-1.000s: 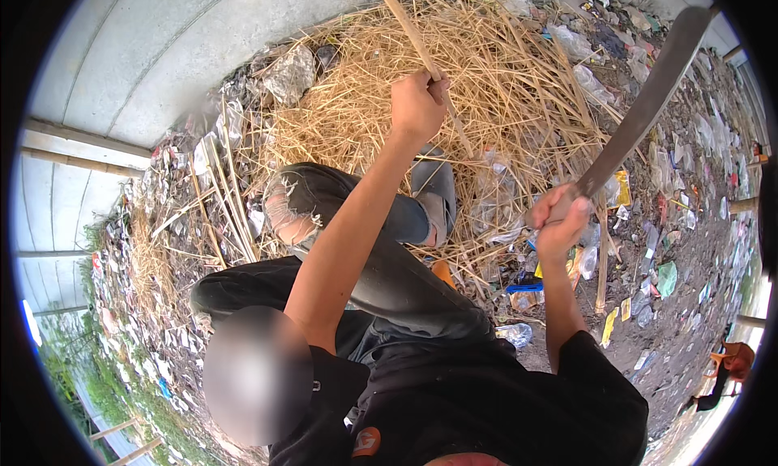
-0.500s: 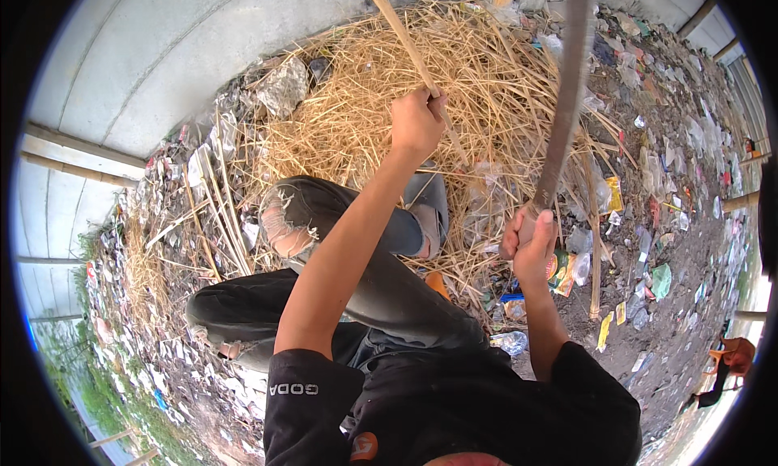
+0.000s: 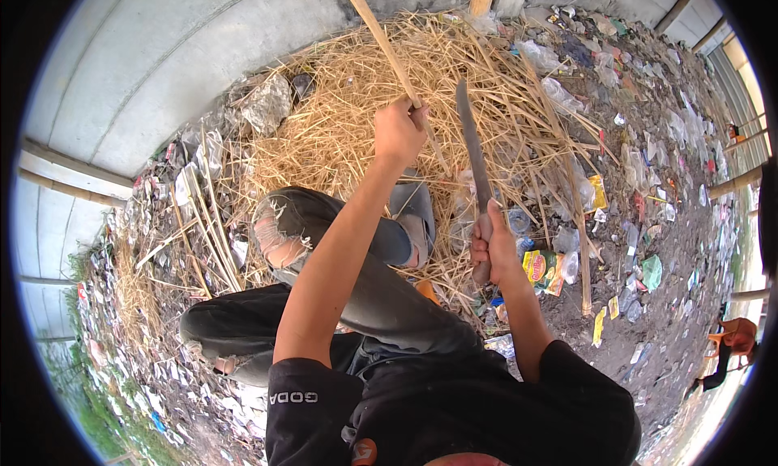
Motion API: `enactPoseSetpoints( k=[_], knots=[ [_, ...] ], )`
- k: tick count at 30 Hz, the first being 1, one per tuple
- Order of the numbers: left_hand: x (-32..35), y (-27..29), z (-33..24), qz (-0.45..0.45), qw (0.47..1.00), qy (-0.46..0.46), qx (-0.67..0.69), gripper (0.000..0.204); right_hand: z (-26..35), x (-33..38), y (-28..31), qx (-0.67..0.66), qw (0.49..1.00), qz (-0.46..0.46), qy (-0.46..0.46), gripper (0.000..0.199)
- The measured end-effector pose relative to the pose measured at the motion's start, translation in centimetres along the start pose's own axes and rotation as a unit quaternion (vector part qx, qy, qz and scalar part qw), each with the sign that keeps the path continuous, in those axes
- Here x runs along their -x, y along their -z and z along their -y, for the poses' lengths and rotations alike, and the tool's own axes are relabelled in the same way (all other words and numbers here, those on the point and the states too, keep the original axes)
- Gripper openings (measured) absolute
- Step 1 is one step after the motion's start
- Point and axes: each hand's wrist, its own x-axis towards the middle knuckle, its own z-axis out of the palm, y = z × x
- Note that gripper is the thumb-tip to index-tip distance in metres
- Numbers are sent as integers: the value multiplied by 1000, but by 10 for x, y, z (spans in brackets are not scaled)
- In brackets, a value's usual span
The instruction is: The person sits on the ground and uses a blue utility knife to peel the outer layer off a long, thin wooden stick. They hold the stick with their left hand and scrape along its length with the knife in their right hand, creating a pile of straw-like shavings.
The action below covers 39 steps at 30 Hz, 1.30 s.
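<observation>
My left hand (image 3: 400,134) is closed around a pale bamboo stick (image 3: 377,40), which slants up and away to the left; its lower end reaches below my fist over the straw. In my right hand (image 3: 496,247) is a machete (image 3: 472,146), gripped by its handle. The long dark blade points up and slightly left, beside the lower end of the stick and apart from it. Under both hands spreads a heap of straw-like bamboo shavings (image 3: 340,77). My bent legs in torn dark trousers (image 3: 389,296) are folded below my left forearm.
Split bamboo strips (image 3: 207,223) lie to the left of my knee. Plastic litter covers the dirt on the right, with a yellow and green wrapper (image 3: 543,270) near my right wrist. A grey wall (image 3: 178,53) stands behind the heap. An orange chair (image 3: 736,336) is at the far right.
The machete has come down and to the left, its blade now lower and nearer the stick. My left hand and the stick have shifted slightly left.
</observation>
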Motion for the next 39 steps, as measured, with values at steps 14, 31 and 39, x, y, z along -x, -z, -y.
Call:
enactPoseSetpoints(
  k=[14, 31, 39],
  knots=[
    [-7, 10, 2, 23, 999, 39, 1, 14, -100, -67, 57, 116, 984, -131, -31, 55],
    [-5, 16, 19, 184, 981, -39, 52, 13, -37, -43, 48, 240, 964, -112, 32, 60],
    [-11, 11, 11, 172, 980, -86, 46, 13, -11, 3, 7, 72, 891, -8, 448, 50]
  ],
)
